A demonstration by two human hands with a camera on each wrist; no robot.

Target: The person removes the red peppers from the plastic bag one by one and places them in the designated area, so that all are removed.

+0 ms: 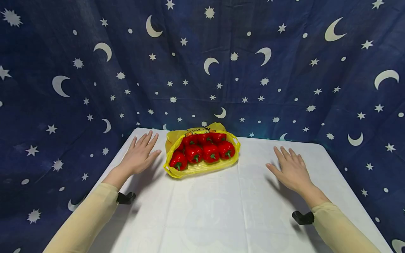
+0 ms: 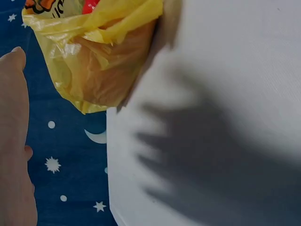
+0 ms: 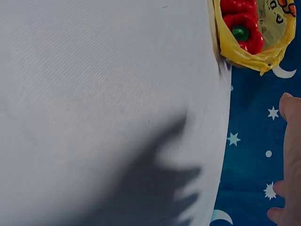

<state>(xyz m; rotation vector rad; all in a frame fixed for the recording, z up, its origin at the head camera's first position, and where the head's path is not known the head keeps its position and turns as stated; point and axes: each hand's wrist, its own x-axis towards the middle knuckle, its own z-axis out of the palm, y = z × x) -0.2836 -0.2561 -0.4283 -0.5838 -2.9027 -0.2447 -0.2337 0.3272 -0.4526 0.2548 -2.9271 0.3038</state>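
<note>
At the centre of the head view, toward the table's [image 1: 221,211] far edge, a yellow bag [image 1: 202,165] of red peppers [image 1: 204,151] lies with its long axis left to right. The left hand [image 1: 139,156] hovers just beside the bag's left end, fingers straight and empty; the right hand [image 1: 291,170], equally flat and empty, sits well apart at right.

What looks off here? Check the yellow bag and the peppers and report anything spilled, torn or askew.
Nothing stands out. The yellow bag lies open on the white table near its far edge, and the red peppers sit inside it in rows; none has rolled out. The left hand and right hand are spread flat either side, touching neither.
</note>
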